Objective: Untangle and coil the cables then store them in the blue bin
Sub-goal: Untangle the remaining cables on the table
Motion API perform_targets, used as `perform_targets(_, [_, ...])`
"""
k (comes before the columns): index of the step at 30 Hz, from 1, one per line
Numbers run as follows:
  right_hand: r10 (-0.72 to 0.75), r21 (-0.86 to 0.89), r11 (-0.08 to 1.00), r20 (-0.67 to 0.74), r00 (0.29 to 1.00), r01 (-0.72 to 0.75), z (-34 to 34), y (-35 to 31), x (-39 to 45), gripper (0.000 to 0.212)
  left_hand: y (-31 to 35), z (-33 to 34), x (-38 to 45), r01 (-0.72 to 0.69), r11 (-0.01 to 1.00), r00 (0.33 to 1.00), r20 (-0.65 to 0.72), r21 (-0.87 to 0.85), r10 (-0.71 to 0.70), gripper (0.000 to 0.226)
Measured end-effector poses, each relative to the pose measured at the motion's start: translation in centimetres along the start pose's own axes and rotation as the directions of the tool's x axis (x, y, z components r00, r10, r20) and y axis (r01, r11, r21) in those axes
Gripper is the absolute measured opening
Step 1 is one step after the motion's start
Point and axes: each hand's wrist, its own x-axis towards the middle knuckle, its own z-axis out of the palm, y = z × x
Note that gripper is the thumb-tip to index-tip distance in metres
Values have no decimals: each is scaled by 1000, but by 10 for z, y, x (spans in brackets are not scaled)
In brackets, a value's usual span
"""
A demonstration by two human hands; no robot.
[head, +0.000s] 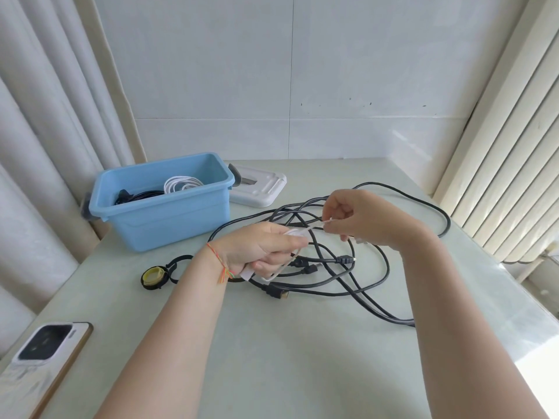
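Observation:
My left hand [266, 249] grips a coiled bundle of thin white cable [302, 229] above the table. A strand of that cable runs up to my right hand [360, 220], which pinches it between thumb and fingers. Under both hands lies a tangle of black cables [341, 276] with several plugs. The blue bin [163, 204] stands at the back left of the table; a white coil [181, 184] and a black coil [142, 195] lie inside it.
The bin's white lid [260, 189] lies just right of the bin. A black and yellow round cap with a strap [155, 276] sits left of my left wrist. A phone [45, 355] lies at the near left edge. Curtains hang on both sides.

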Motion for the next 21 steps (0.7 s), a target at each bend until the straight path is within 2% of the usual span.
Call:
perform_targets(2, [-6,168,986,-41,999,13,1,3,2,13,-1,-5,-2,-44,977,994,88,-206,64,39])
perform_targets(5, [-29,375,925,-106,994,67,8,-3,3,17,0,-8,0,-121,832,940,206,-542,271,39])
perform_targets(8, [25,449,893,-113,993,28,20,-10,9,22,1,-11,7,-128,616,868,213,-777,449,39])
perform_targets(11, [72,468,883,-66,995,-33,32,-13,14,26,-2,-19,12,-97,481,852,177,-872,493,41])
perform_targets(13, [88,560,825,8,996,-77,38,-14,15,24,-2,-19,12,-128,464,877,118,-877,465,43])
perform_targets(15, [80,660,742,79,994,-112,41,-15,15,21,1,-13,11,-262,523,932,-72,-811,356,45])
perform_targets(17, [98,747,651,92,991,-134,43,-15,16,24,5,-7,11,-372,605,928,-277,-704,249,49])
perform_targets(18, [116,777,613,89,989,-142,44,-15,16,30,6,-5,12,-396,629,916,-330,-669,225,50])
perform_targets(19, [127,783,604,86,988,-146,46,-15,18,38,7,-4,12,-405,641,910,-353,-652,216,51])
perform_targets(21, [118,721,679,83,990,-141,52,-15,22,52,7,-2,12,-404,654,911,-348,-640,221,53])
